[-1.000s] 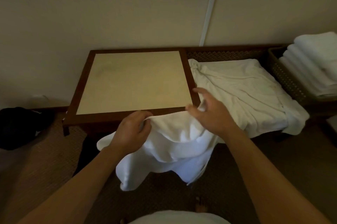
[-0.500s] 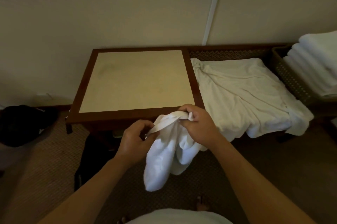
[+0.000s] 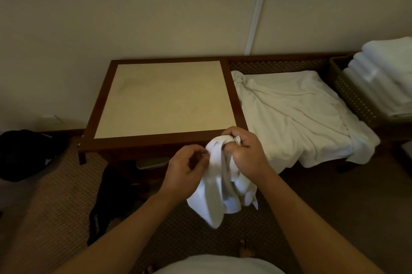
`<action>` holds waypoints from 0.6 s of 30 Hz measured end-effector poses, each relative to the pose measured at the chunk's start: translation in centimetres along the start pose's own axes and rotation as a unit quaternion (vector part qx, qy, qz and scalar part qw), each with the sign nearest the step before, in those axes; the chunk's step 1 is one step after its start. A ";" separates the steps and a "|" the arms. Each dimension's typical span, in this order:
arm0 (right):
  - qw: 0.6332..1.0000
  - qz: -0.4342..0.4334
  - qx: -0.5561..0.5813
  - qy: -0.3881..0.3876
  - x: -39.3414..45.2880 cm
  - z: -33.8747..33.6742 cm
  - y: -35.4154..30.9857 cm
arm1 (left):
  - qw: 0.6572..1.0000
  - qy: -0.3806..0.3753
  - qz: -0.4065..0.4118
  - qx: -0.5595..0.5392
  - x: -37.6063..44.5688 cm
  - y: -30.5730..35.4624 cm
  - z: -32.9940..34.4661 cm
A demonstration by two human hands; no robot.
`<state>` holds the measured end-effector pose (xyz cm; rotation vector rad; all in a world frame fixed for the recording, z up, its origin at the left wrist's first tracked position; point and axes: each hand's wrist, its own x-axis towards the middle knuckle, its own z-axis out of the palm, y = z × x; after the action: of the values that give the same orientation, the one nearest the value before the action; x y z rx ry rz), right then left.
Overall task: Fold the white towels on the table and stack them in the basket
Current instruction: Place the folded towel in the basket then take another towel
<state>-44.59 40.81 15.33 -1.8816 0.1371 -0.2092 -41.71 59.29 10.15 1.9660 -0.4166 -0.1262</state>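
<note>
A bunched white towel (image 3: 217, 193) hangs in the air just in front of the table's near edge. My right hand (image 3: 244, 153) grips its gathered top in a fist. My left hand (image 3: 186, 168) pinches the towel's left edge with curled fingers. The table (image 3: 142, 142) has a dark wooden frame and a bare beige top. More white towels (image 3: 296, 115) lie crumpled in a heap on the bench to the right. At the far right a woven basket (image 3: 350, 93) holds a stack of folded white towels (image 3: 388, 75).
A dark bag (image 3: 26, 153) lies on the floor at the left, and another dark item (image 3: 111, 195) sits under the table's front. Carpet covers the floor around me. The wall runs close behind the table and bench.
The towel, spread loosely between my hands a second ago, has been gathered into a narrow bunch. My right hand has closed on its top and both hands have drawn closer together.
</note>
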 end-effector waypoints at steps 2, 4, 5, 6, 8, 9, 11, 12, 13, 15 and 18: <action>1.000 -0.001 -0.016 -0.020 -0.1 0.0 -0.2 | 1.000 -0.010 0.025 0.011 0.4 0.3 0.5; 0.999 -0.001 -0.036 -0.032 -0.2 0.1 -0.3 | 0.999 -0.014 0.033 0.021 0.7 1.0 0.7; 0.998 -0.001 -0.049 -0.032 -0.2 0.2 -0.4 | 0.998 -0.014 0.047 0.028 0.9 1.3 0.7; 0.998 -0.001 -0.063 -0.024 -0.2 0.3 -0.5 | 0.997 -0.014 0.070 0.040 1.0 1.4 0.8; 0.995 -0.001 -0.099 0.005 -0.2 0.2 -0.5 | 0.993 0.002 0.105 0.054 1.2 1.6 0.8; 0.992 -0.002 -0.122 0.018 -0.2 0.1 -0.5 | 0.991 0.023 0.109 0.068 1.3 1.3 0.7; 0.986 -0.005 -0.166 0.033 -0.3 -0.1 -0.4 | 0.987 0.067 0.106 0.104 1.7 0.9 0.2; 0.981 -0.009 -0.190 0.039 -0.4 -0.1 -0.3 | 0.984 0.081 0.107 0.120 1.9 0.7 -0.1; 0.974 -0.018 -0.221 0.045 -0.6 0.0 -0.3 | 0.983 0.088 0.104 0.125 2.0 0.7 -0.3; 0.957 -0.036 -0.281 0.057 -0.8 0.4 -0.1 | 0.988 0.097 0.064 0.102 1.9 1.2 -0.6; 0.948 -0.042 -0.310 0.061 -0.6 0.9 -0.1 | 0.989 0.088 0.077 0.087 0.9 2.0 -0.5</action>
<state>-44.96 41.83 15.11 -2.5047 0.2272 -0.3727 -41.15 58.71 12.25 2.0859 -0.4738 0.1869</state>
